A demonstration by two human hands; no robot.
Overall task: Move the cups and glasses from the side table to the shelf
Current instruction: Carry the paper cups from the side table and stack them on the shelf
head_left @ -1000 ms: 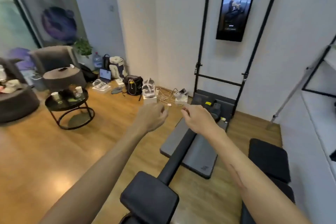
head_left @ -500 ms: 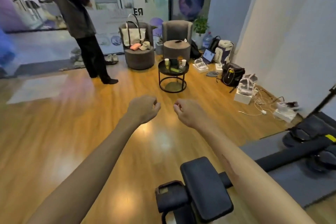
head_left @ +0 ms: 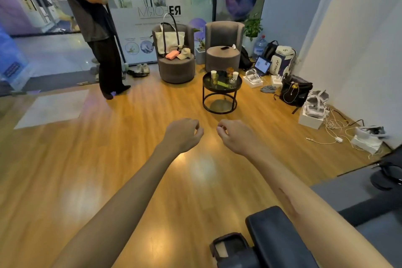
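Observation:
A round black side table [head_left: 221, 90] stands ahead on the wooden floor. On it are a white paper cup [head_left: 213, 74] at the left, a yellowish glass [head_left: 215, 79] beside it, an amber glass [head_left: 230, 72] at the back, a white cup [head_left: 235, 76] at the right and a small clear glass [head_left: 232, 80]. My left hand [head_left: 182, 135] and my right hand [head_left: 236, 136] are stretched out side by side well short of the table, fingers curled, holding nothing. The shelf is out of view.
A person [head_left: 95, 26] stands at the left by a glass wall. Two grey armchairs [head_left: 176, 59] sit behind the table. Bags, a laptop, headsets and cables [head_left: 313, 106] line the right wall. A black padded bench [head_left: 276, 239] lies at my lower right.
The view has swung left from the wall screen and exercise frame to the seating corner, and the side table now sits nearer the middle. Both hands stay curled and empty.

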